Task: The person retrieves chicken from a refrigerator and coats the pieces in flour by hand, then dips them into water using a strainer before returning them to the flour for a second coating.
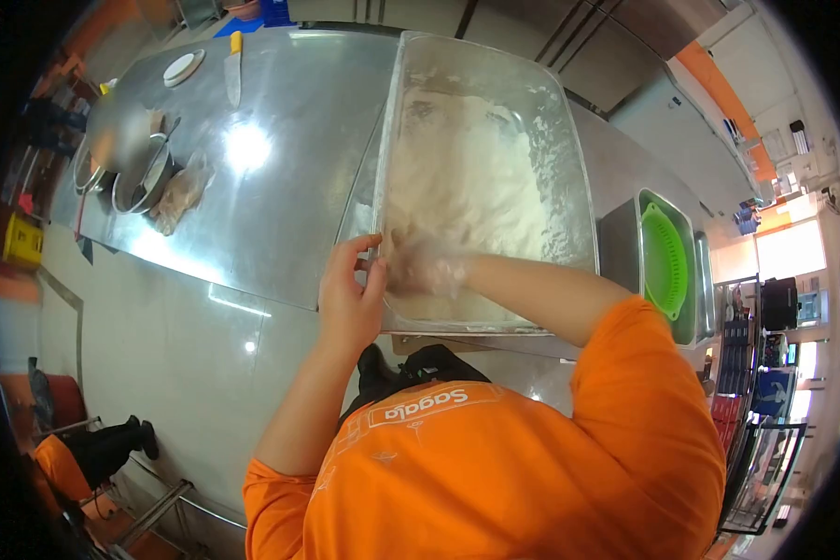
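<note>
A deep metal tub in front of me holds a layer of white powder that looks like flour. At its near left corner, my left hand has bent fingers and thumb against the rim, gripping it. My right hand reaches into the tub near the same side, down at the powder. It is smeared by motion and dusted white, so its fingers cannot be made out. Powder also clings to the tub's inner walls.
Left, a steel table bears a yellow-handled knife, a round white item, a metal pot and a plastic bag. Right, a green basket sits in a metal container. Another person is at lower left.
</note>
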